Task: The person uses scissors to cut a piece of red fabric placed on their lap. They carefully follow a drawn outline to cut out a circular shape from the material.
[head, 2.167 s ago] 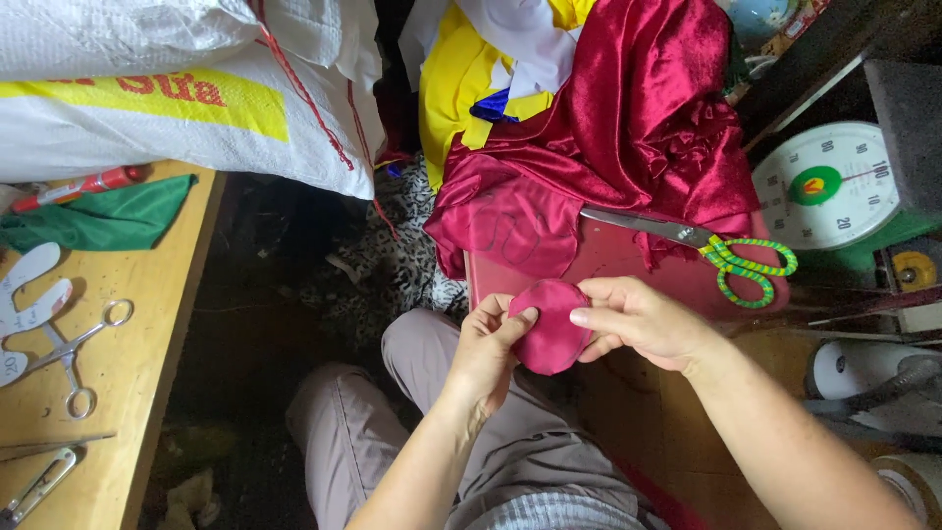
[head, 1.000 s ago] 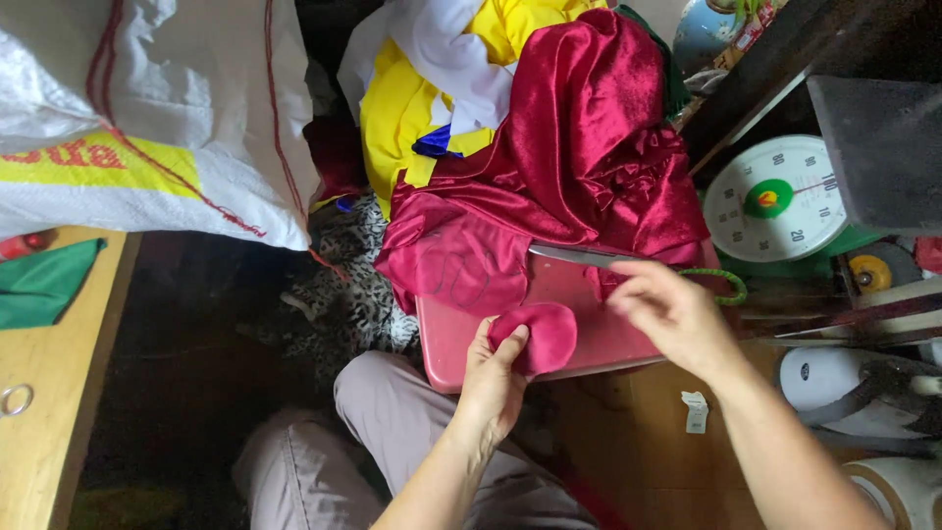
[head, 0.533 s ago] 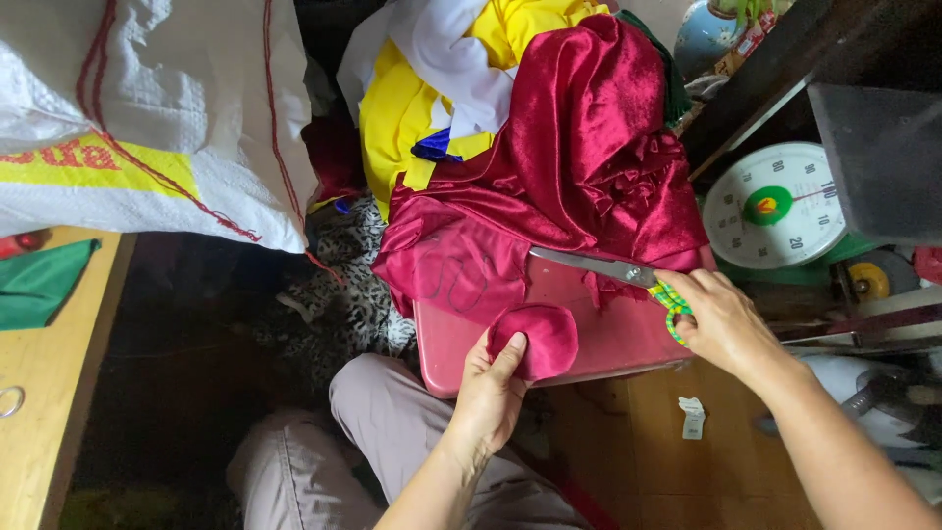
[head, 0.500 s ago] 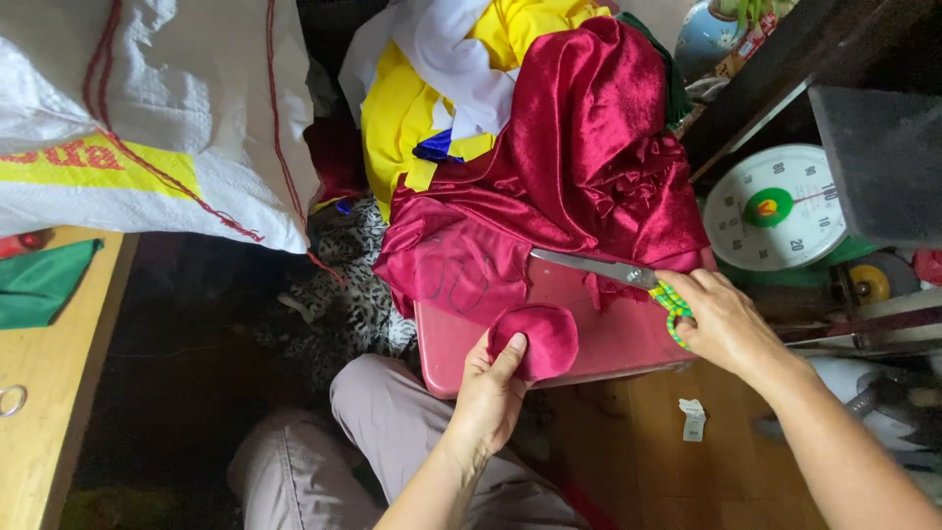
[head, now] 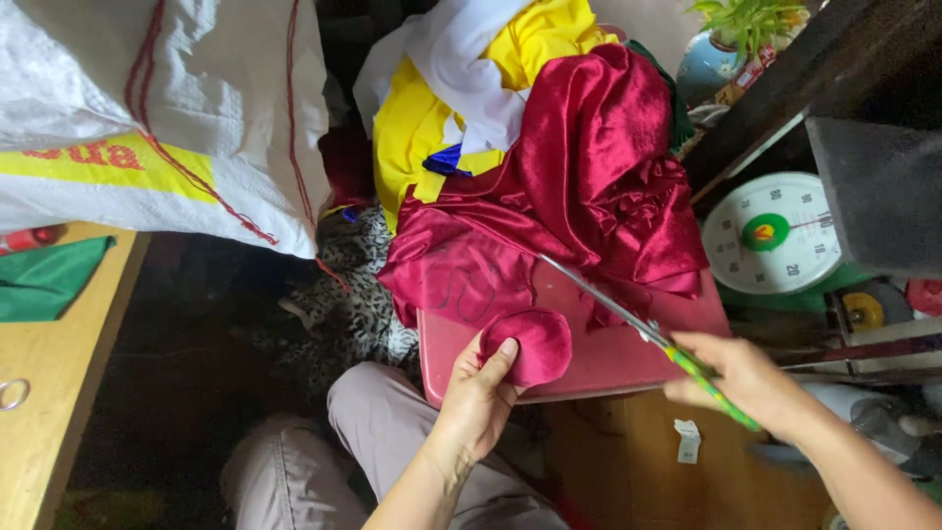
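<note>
The left hand [head: 478, 395] reaches forward from the lap, thumb up, pinching the lower edge of a round, velvety magenta fabric piece [head: 527, 344] that lies on a smooth pink board [head: 599, 353]. The right hand [head: 746, 381] is closed around the green handles of scissors [head: 643, 329], their thin steel blades slanting up-left over the board. Behind, shiny crimson satin [head: 579, 186] lies crumpled in folds against yellow and white cloth [head: 442, 88]; a round dial scale [head: 775, 236] sits to the right.

A pink board [head: 608, 358] carries crimson satin cloth [head: 589, 186] and a round piece [head: 530, 344].
</note>
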